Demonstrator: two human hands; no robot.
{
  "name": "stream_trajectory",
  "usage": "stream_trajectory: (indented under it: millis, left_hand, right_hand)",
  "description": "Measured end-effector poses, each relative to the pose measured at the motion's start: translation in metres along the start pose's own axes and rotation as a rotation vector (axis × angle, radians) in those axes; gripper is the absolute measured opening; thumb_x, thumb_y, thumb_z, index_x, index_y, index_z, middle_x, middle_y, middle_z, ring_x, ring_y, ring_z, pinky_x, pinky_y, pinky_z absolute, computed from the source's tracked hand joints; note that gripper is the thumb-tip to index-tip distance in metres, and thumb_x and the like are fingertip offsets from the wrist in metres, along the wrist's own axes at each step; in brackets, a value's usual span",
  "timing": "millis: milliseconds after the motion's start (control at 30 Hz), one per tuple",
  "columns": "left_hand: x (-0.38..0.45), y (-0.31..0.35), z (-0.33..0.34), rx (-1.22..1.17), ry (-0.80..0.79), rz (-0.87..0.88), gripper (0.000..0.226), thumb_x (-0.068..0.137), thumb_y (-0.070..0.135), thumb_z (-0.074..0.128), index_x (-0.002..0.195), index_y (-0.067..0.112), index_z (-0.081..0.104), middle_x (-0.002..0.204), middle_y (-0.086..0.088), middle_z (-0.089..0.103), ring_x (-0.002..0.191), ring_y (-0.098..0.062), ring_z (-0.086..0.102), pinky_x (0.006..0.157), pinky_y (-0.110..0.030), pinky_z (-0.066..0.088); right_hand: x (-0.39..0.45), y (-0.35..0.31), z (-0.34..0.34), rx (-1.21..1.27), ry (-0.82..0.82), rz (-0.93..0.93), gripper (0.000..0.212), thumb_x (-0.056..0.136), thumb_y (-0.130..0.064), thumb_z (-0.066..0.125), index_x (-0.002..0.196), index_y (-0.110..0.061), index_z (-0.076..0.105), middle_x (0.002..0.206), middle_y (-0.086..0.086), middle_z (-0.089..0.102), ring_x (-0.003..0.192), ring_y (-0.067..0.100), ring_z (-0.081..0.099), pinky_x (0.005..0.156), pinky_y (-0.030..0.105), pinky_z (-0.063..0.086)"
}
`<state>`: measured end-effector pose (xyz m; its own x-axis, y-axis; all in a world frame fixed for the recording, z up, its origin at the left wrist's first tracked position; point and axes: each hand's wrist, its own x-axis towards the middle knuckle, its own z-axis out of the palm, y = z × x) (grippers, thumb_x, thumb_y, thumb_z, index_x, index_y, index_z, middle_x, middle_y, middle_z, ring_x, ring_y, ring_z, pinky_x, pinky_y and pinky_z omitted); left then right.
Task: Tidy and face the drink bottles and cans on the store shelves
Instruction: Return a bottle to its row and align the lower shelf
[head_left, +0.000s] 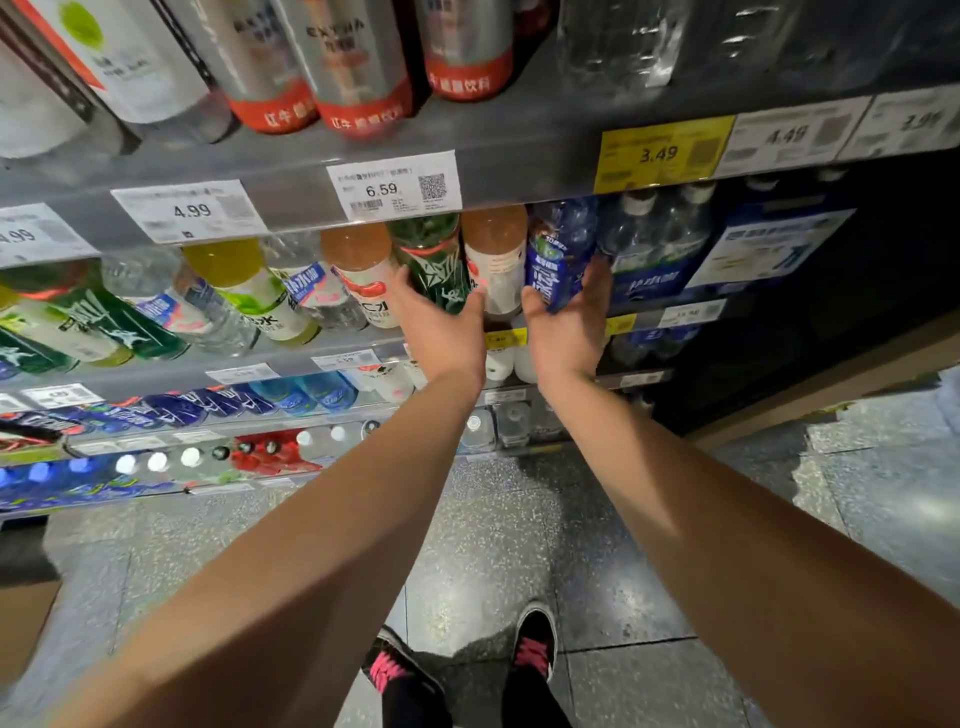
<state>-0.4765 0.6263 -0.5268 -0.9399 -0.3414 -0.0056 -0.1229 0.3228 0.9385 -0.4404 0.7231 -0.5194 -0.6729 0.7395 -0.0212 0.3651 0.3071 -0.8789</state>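
Note:
My left hand (441, 325) grips the lower part of a dark green bottle (434, 260) on the second shelf, thumb on its right side. My right hand (569, 317) holds a blue-labelled water bottle (558, 254), thumb on the left and fingers round the right. Between the two stands a bottle with a peach-coloured drink and white label (496, 260). Left of the green bottle is another peach drink bottle (363, 270).
Silver and red cans (358, 67) stand on the top shelf above a price rail (395, 187). Packs of water bottles (665, 244) sit right of my hands. Lower shelves hold blue bottles (291, 397) and bottle caps (156, 461). The speckled floor (493, 545) lies below.

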Motion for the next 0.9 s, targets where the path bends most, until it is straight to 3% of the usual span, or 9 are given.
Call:
stream_trajectory:
  millis: [133,267,400,467,567,667,733,833,900]
  left_hand:
    - [0.001,-0.006,0.0,-0.03,0.032,0.017,0.076,0.074,0.022,0.086,0.138,0.01,0.047,0.136,-0.005,0.056,0.127,-0.018,0.053,0.111,-0.031,0.04]
    - [0.001,-0.01,-0.009,-0.057,0.035,0.015,0.065,0.077,0.021,0.084,0.133,0.013,0.054,0.127,-0.002,0.062,0.116,-0.016,0.06,0.105,-0.03,0.047]
    - [0.001,-0.013,-0.03,-0.05,0.123,0.062,0.043,0.079,0.014,0.082,0.117,0.008,0.062,0.113,-0.003,0.059,0.098,-0.012,0.057,0.089,-0.007,0.042]
    - [0.006,-0.015,-0.045,-0.043,0.22,0.067,0.042,0.077,0.012,0.082,0.114,0.007,0.061,0.115,-0.007,0.053,0.101,-0.018,0.055,0.089,-0.007,0.037]
    - [0.021,-0.02,-0.063,-0.026,0.337,0.045,0.058,0.073,0.01,0.084,0.122,0.001,0.055,0.122,-0.014,0.051,0.115,-0.028,0.052,0.101,-0.016,0.036]
    - [0.035,-0.028,-0.074,-0.023,0.332,0.046,0.066,0.075,0.007,0.081,0.131,-0.002,0.048,0.131,-0.018,0.049,0.125,-0.031,0.048,0.097,0.003,0.025]
    - [0.043,-0.032,-0.079,-0.024,0.301,0.038,0.068,0.077,0.011,0.079,0.136,0.0,0.046,0.134,-0.016,0.049,0.128,-0.028,0.049,0.102,-0.003,0.029]
    - [0.051,-0.036,-0.083,0.009,0.255,0.042,0.071,0.079,0.015,0.079,0.14,0.003,0.044,0.136,-0.012,0.05,0.129,-0.023,0.05,0.113,-0.031,0.037]
    - [0.055,-0.037,-0.084,0.033,0.241,0.057,0.073,0.078,0.014,0.078,0.142,0.003,0.043,0.136,-0.011,0.05,0.128,-0.023,0.05,0.112,-0.036,0.037]
  right_hand:
    - [0.004,0.004,0.012,-0.103,0.036,-0.021,0.091,0.086,-0.031,0.075,0.153,0.002,0.023,0.159,0.021,0.027,0.15,0.033,0.021,0.122,0.034,0.012]
    - [0.009,0.002,0.021,-0.131,0.102,0.019,0.094,0.077,-0.038,0.082,0.149,0.0,0.035,0.15,0.021,0.04,0.141,0.034,0.033,0.116,0.033,0.019]
    - [0.01,-0.008,0.029,-0.073,0.201,0.088,0.087,0.071,-0.034,0.087,0.139,0.003,0.045,0.14,0.02,0.048,0.133,0.035,0.043,0.109,0.031,0.027]
    - [0.007,-0.01,0.038,0.009,0.212,0.127,0.085,0.074,-0.032,0.086,0.14,0.002,0.044,0.142,0.019,0.049,0.133,0.034,0.046,0.111,0.037,0.034]
    - [0.006,-0.01,0.044,0.133,0.281,0.166,0.074,0.077,-0.027,0.083,0.136,-0.004,0.045,0.138,0.015,0.056,0.124,0.033,0.056,0.099,0.042,0.047]
    - [0.008,-0.008,0.044,0.158,0.353,0.103,0.074,0.077,-0.023,0.082,0.138,0.0,0.046,0.136,0.018,0.057,0.123,0.034,0.056,0.101,0.036,0.044]
    - [0.008,-0.005,0.045,0.133,0.373,0.063,0.077,0.075,-0.022,0.083,0.139,0.004,0.046,0.135,0.021,0.057,0.124,0.036,0.055,0.102,0.034,0.04]
    - [0.011,0.002,0.047,0.046,0.383,0.011,0.078,0.074,-0.024,0.082,0.138,0.007,0.049,0.133,0.024,0.057,0.124,0.04,0.052,0.102,0.034,0.033]
    - [0.012,0.0,0.046,0.004,0.367,0.014,0.078,0.077,-0.025,0.08,0.141,0.006,0.046,0.136,0.023,0.054,0.128,0.038,0.048,0.102,0.033,0.029]
